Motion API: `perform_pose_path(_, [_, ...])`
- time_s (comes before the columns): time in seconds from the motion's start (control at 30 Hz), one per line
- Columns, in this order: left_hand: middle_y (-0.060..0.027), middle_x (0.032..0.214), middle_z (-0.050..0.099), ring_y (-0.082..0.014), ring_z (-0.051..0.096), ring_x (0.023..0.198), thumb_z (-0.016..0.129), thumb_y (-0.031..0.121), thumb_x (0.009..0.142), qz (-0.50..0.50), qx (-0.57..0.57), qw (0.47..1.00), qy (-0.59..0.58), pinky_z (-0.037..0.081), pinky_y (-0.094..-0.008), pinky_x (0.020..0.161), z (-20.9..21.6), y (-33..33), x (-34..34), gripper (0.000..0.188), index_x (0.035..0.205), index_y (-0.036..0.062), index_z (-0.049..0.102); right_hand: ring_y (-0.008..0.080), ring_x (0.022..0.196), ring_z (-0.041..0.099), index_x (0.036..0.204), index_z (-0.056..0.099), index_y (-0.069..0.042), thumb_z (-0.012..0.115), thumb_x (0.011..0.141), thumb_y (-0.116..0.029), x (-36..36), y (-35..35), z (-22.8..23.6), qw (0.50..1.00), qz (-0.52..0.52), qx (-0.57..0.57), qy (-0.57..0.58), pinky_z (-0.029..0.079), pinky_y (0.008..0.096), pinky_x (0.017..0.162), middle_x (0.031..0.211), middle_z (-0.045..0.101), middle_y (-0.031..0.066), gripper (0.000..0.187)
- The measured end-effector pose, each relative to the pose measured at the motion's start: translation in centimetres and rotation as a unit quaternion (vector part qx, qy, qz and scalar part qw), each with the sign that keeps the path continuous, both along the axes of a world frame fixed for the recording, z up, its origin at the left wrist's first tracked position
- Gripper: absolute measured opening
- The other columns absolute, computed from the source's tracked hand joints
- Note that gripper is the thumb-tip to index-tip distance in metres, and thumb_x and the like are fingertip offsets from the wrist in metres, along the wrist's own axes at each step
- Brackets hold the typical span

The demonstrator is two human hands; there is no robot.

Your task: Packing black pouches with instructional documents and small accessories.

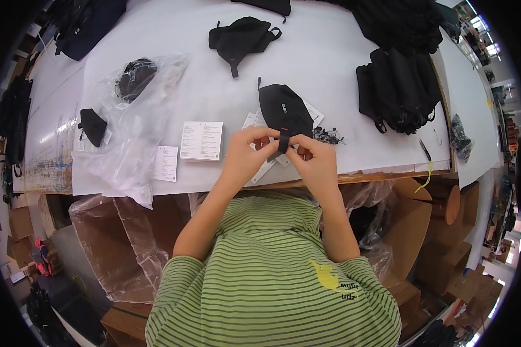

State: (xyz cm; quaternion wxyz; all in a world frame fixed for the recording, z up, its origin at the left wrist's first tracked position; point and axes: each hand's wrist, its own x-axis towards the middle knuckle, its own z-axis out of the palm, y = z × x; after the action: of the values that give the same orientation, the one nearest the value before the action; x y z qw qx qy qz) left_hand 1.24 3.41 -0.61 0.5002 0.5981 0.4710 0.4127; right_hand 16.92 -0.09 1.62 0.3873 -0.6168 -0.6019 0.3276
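A black fabric piece (286,110) with a small pale print and a red tab lies on the white-covered table in front of me. A short black strap (283,141) comes off its near end. My left hand (246,155) pinches this strap from the left, thumb and fingertips together. From the right, my right hand (316,161) pinches the same strap, and the fingertips of both hands nearly meet. White printed cards (264,171) lie partly hidden under the piece and my hands. Just right of them is a small heap of little black parts (328,136).
A stack of printed cards (201,140) and a crumpled clear plastic bag (130,139) lie to the left. Similar black pieces (244,41) lie farther back, with a pile (398,89) at right. A dark slim tool (425,150) lies near the right edge. Plastic-lined cartons (113,248) stand below.
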Motion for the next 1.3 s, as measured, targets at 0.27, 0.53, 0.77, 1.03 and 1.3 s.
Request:
perform_pose_path(0.27, [-0.0043,0.081,0.063,-0.0108,0.053,0.073,0.065,0.007,0.083,0.090,0.043,0.988,-0.120,0.043,-0.0249,0.069,-0.5,-0.8,-0.8,0.009,0.088,0.0003,0.065,0.0021,0.060,0.040,0.099,0.061,-0.005,0.064,0.085,-0.010,1.4,-0.4,0.1,0.961,0.004,-0.055,0.270,0.028,0.0175,0.054,0.068,0.050,-0.0049,0.015])
perform_pose_path(0.53, [-0.0047,0.082,0.065,-0.0068,0.054,0.072,0.061,0.009,0.088,0.025,-0.079,0.958,-0.275,0.041,-0.0203,0.068,2.4,-2.6,-1.3,0.012,0.096,-0.0003,0.060,0.0046,0.066,0.046,0.097,0.053,-0.007,0.058,0.091,-0.012,2.4,-0.6,0.2,0.891,0.034,-0.050,0.450,0.031,0.0165,0.056,0.078,0.057,0.0022,0.010])
perform_pose_path(0.77, [0.0053,0.063,0.048,-0.0022,0.039,0.058,0.063,0.009,0.085,-0.024,-0.040,0.991,-0.128,0.030,-0.0194,0.055,2.7,-3.3,-0.7,0.008,0.084,0.0008,0.061,0.0095,0.065,0.055,0.099,0.051,-0.003,0.055,0.093,-0.013,1.1,-0.6,-0.2,0.889,0.076,-0.049,0.450,0.041,0.0197,0.055,0.085,0.066,0.0116,0.012])
perform_pose_path(1.03, [0.0070,0.055,0.033,-0.0020,0.027,0.052,0.063,0.008,0.083,-0.023,-0.021,0.997,-0.064,0.022,-0.0212,0.049,3.3,-3.5,-0.3,0.007,0.081,0.0024,0.060,0.0114,0.063,0.062,0.089,0.058,-0.002,0.062,0.090,-0.015,0.4,-1.1,-0.6,0.917,0.022,-0.077,0.390,0.039,0.0194,0.049,0.078,0.067,0.0083,0.013])
perform_pose_path(1.3, [0.0087,0.058,0.032,-0.0004,0.024,0.053,0.065,0.005,0.081,-0.019,-0.028,0.999,-0.029,0.015,-0.0214,0.048,3.5,-3.6,-0.3,0.006,0.079,0.0015,0.060,0.0090,0.060,0.061,0.083,0.061,-0.002,0.065,0.088,-0.017,0.2,-1.1,-0.8,0.915,0.031,-0.083,0.394,0.038,0.0188,0.047,0.074,0.065,0.0034,0.016])
